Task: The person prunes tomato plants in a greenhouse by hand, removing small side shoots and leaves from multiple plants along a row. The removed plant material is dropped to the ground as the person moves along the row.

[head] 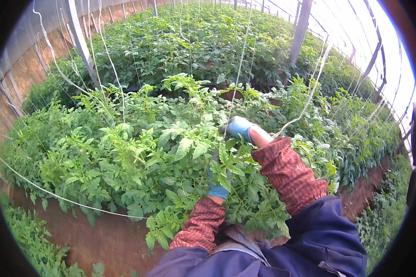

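Observation:
Both my hands wear blue gloves and reach in among leafy tomato plants (pixel 183 149). My right hand (pixel 238 128) is beside the upper part of a plant, where a pale hanging string (pixel 242 65) comes down to it; its fingertips are hidden, so its grip is unclear. Lower down, my left hand (pixel 217 183) is partly covered by leaves near the stems of the same plant, and its fingers cannot be made out. Red checked sleeve covers show on both forearms.
Dense plant rows stretch ahead, with a post (pixel 81 41) at left and another post (pixel 301 33) at right. Loose strings hang around, one white string (pixel 310 97) close to my right forearm. A pale line (pixel 66 200) crosses low at left above bare soil (pixel 100 239).

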